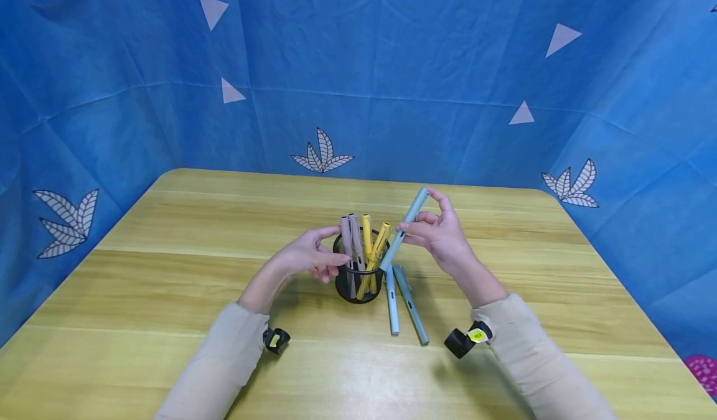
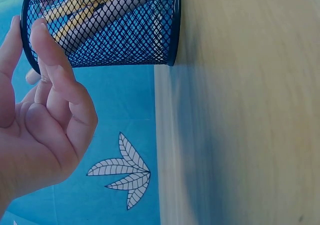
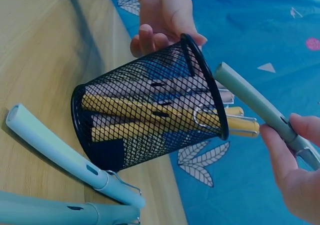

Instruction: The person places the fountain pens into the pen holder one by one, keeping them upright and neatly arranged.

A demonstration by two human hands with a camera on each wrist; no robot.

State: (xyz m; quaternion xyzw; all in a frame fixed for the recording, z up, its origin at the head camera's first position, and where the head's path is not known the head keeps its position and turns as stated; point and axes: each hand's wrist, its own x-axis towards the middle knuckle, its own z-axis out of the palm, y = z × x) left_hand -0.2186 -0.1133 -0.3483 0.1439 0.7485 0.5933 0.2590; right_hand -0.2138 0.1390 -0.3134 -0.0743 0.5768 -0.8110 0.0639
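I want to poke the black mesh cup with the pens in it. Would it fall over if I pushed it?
Probably, if pushed near the top. The cup is thin wire mesh, so likely light, and the pens stick up above its rim, making it top-heavy. The left hand rests against its side, which may steady it. Once tipped, its round wall would likely roll.

Staged recording booth, blue cloth backdrop [image 1: 392, 65], wooden table [image 1: 168, 295]
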